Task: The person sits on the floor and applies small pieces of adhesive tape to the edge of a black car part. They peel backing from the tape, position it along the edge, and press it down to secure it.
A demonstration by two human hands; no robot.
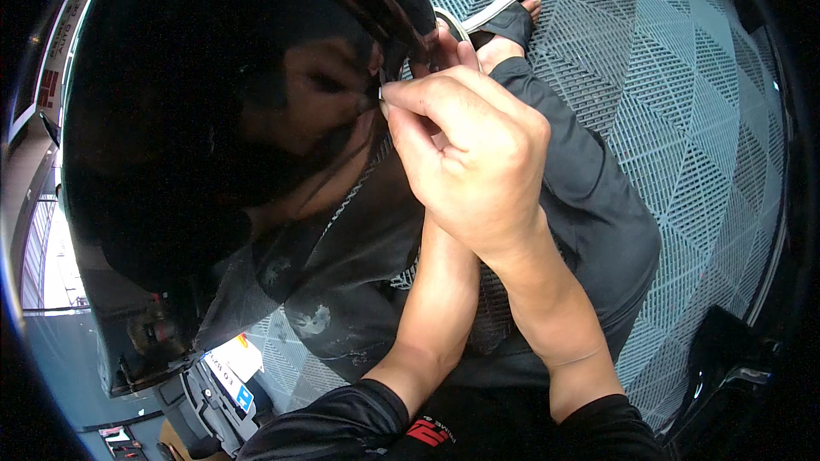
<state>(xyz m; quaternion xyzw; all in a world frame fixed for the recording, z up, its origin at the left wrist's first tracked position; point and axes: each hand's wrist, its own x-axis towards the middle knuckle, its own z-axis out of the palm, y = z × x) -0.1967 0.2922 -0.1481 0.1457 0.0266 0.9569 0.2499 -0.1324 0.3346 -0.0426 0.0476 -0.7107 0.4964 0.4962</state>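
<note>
The right hand (474, 162) pinches a tiny pale piece (382, 96), fingers closed, against the edge of the glossy black panel (213, 119), which lies directly left. The left hand (448, 47) sits behind, its grip hidden.

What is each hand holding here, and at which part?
The right hand pinches a small pale piece at the glossy black panel's edge; the left hand is mostly hidden.
</note>
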